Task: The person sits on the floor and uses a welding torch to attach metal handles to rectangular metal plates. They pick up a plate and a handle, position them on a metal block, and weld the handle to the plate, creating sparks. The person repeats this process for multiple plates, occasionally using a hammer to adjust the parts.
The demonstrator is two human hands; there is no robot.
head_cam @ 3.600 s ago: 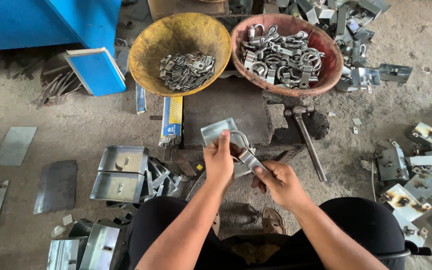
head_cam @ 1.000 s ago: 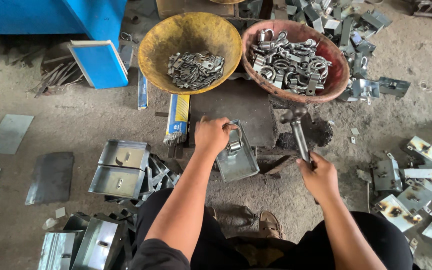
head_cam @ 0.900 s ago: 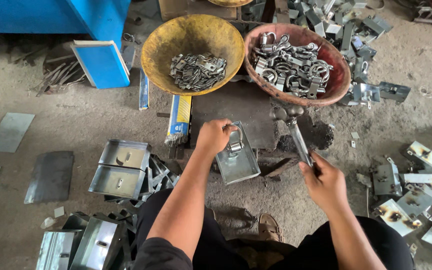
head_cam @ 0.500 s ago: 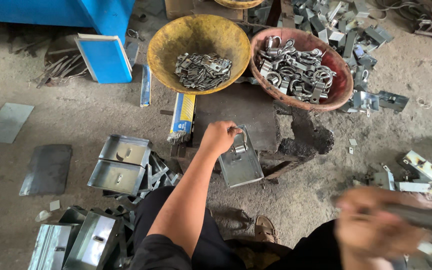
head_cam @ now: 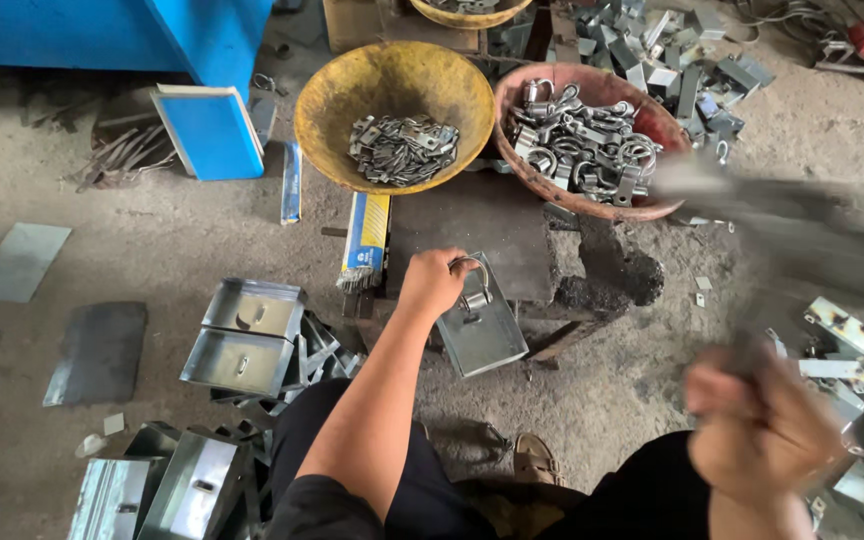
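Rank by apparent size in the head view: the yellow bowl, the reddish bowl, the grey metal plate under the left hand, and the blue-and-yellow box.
1-2. yellow bowl and reddish bowl: look about alike, so no ranking between them.
3. grey metal plate, though it lies nearer the camera.
4. blue-and-yellow box, a narrow strip.
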